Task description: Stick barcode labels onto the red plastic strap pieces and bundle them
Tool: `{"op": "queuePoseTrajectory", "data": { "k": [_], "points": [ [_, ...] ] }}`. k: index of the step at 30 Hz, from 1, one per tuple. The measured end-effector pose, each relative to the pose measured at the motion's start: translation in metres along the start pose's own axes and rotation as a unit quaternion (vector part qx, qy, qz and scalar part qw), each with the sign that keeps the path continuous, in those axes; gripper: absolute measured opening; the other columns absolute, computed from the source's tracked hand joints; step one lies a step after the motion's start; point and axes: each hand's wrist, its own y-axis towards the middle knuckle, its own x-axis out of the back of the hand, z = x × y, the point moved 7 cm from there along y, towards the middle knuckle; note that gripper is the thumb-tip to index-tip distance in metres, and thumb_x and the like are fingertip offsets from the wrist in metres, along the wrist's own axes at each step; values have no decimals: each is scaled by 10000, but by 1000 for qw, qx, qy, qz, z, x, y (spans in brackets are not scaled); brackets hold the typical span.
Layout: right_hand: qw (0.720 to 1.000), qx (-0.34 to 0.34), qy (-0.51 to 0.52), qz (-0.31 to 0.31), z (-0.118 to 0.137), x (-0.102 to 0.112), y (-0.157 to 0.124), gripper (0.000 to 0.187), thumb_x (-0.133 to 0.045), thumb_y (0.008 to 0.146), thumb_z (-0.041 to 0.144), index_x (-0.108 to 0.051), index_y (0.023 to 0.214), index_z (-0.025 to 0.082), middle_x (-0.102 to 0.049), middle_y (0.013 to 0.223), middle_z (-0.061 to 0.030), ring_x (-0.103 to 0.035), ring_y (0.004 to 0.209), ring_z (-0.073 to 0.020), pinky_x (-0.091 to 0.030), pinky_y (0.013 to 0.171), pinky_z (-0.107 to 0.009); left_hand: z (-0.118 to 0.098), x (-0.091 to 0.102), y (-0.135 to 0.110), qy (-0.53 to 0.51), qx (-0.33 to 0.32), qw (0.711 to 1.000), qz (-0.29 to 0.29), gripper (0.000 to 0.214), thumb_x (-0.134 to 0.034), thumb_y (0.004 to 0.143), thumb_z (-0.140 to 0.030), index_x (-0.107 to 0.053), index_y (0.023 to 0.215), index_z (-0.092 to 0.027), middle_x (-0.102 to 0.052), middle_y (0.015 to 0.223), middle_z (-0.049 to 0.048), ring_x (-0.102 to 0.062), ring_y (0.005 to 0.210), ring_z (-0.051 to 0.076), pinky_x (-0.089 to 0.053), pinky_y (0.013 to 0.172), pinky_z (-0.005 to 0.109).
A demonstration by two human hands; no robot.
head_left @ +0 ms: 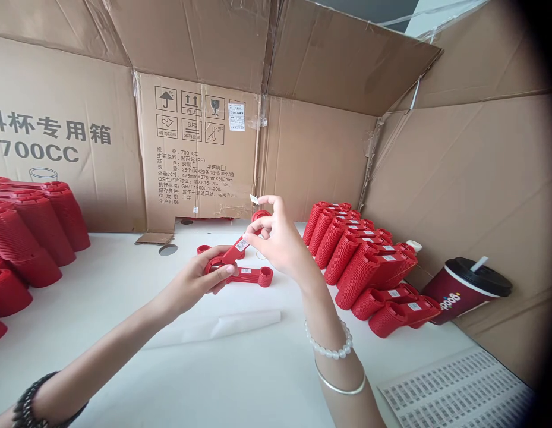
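Observation:
My left hand [208, 270] is closed around a red plastic piece [232, 252], a flat bar with a round end, held tilted above the table. A white barcode label [242, 244] lies on its bar. At that label, the thumb of my right hand [276, 238] presses against the bar's upper end, its fingers bent. A second small white label [254, 200] clings to the raised index fingertip of that hand. Just beyond and below my hands, another red piece [253, 275] with a barcode label rests on the table; more red pieces are partly hidden behind the fingers.
Stacked red pieces [39, 226] stand at left. Labelled stacks [360, 261] line the right side, beside a dark lidded cup [465, 288]. A sheet of barcode labels [458, 392] lies front right, and a whitish strip [217, 326] mid-table [240, 380]. Cardboard walls [315, 154] enclose the back.

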Motion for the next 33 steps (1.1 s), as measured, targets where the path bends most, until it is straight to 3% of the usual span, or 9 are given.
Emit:
{"op": "queuePoseTrajectory", "data": {
  "k": [7,11,14,18,20,22,26,30,33],
  "points": [
    [999,16,-45,-22,3,-1,0,479,-497,807,167,-305,1236,257,-640,800,51,-545,675,-120,-416,599,-246,-2,1,-1,13,-2,1000,-1,394,-484,869,-485,-521,1113,-178,-365,578,-56,-282,544,101,-226,544,259],
    [990,45,-128,-46,11,-9,0,512,-462,812,150,-299,1289,236,-631,804,29,-536,658,-135,-417,612,-273,-3,2,-2,4,0,1000,-1,399,-477,871,-506,-512,1100,-181,-350,581,-55,-269,544,103,-194,541,263],
    [969,106,-203,-93,26,-15,-1,553,-431,824,123,-298,1354,213,-625,863,-37,-560,836,-202,-444,722,-339,-6,4,-4,-33,-4,999,2,368,-489,871,-510,-512,1037,-183,-379,638,-42,-264,541,93,-184,540,264],
    [947,150,-225,-171,34,-8,0,571,-445,832,114,-329,1375,248,-539,1217,-126,-470,1119,-290,-406,891,-457,-7,7,-5,-63,-5,998,8,349,-498,873,-506,-506,1004,-183,-404,678,-31,-262,536,84,-188,533,261],
    [942,144,-212,-215,29,4,1,578,-483,838,168,-312,1383,254,-494,1278,-131,-456,1135,-297,-397,907,-475,-5,7,-5,-72,10,997,17,345,-504,874,-506,-506,1001,-184,-428,705,-24,-276,539,80,-202,535,256],
    [941,135,-196,-240,22,14,3,604,-517,836,232,-280,1392,248,-552,1168,-113,-499,1056,-270,-406,894,-458,-1,7,-4,-73,24,997,28,331,-514,875,-498,-512,988,-187,-462,750,-13,-300,548,76,-229,546,253],
    [950,140,-154,-231,15,15,4,603,-521,839,254,-261,1382,209,-598,957,-47,-544,887,-201,-425,851,-389,1,8,-2,-61,17,998,10,336,-521,870,-490,-519,1049,-206,-508,832,3,-327,551,74,-255,557,254],
    [951,154,-143,-225,25,11,-1,535,-497,859,240,-289,1351,203,-613,997,-42,-555,921,-189,-368,944,-427,-3,8,-3,-25,4,1000,-7,332,-506,874,-479,-523,1051,-198,-461,712,-24,-313,541,88,-239,541,250],
    [963,180,-127,-157,39,5,-7,517,-496,872,233,-299,1350,234,-626,1098,-42,-554,1035,-198,-293,1027,-452,-6,1,-6,14,9,999,34,305,-508,874,-475,-548,934,-178,-416,614,-38,-341,558,106,-270,551,251]
  ]
}}
